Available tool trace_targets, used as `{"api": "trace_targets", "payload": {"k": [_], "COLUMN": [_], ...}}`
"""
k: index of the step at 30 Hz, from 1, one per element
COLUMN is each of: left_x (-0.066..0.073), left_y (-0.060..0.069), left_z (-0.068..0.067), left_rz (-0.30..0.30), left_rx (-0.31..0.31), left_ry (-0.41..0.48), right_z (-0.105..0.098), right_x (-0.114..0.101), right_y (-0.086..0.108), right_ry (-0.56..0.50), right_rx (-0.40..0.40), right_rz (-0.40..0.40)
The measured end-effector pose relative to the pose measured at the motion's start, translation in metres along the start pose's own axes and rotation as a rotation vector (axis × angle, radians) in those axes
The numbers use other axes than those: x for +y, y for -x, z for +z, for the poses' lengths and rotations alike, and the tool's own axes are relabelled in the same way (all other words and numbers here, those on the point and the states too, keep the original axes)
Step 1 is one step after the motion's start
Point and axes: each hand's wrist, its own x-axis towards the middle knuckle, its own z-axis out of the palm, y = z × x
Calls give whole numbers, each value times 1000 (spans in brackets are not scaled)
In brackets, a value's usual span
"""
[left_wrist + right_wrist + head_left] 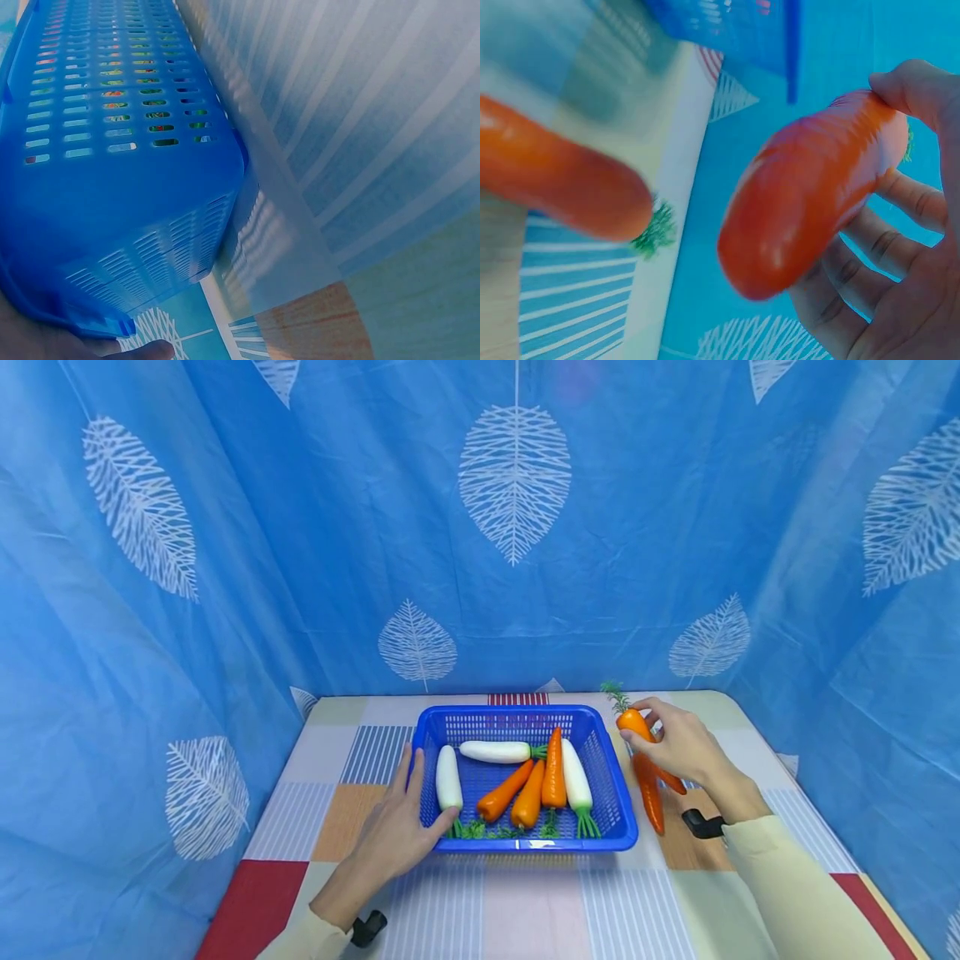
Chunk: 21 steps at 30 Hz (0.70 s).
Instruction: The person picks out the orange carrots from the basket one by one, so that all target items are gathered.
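Holding a carrot (634, 722) in my right hand (681, 745), I pinch it between thumb and fingers near its leafy end, just right of the blue basket (532, 845). The green top points to the far side of the table, toward the curtain (517, 627). Beside the basket's right wall, a second carrot (648, 797) lies on the checked cloth (525, 910), partly below my right hand; the right wrist view shows a gap between the two.

My left hand (401, 831) rests at the basket's left rim, its fingers fairly straight and spread, with the thumb reaching over the near left corner.

Inside the basket lie three more carrots (553, 781), side by side, their pointed ends to the far side, and three white radishes (448, 781): one along the left wall, one crosswise behind with its leaves to the right, and one by the right, leaves toward me. Some leaves (474, 830) gather along the near wall.
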Motion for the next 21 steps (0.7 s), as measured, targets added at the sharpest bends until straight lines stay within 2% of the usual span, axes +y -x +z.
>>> {"api": "trace_targets", "payload": {"k": [12, 21], "left_x": [-1, 0], "left_y": [0, 1], "left_z": [1, 2], "left_rz": [0, -1], "left_rx": [8, 9], "left_ry": [7, 11], "right_z": [4, 9], "right_x": [39, 60], "right_y": [18, 27], "right_ry": [-46, -47], "right_rx": [2, -42], "right_rz": [95, 171]}}
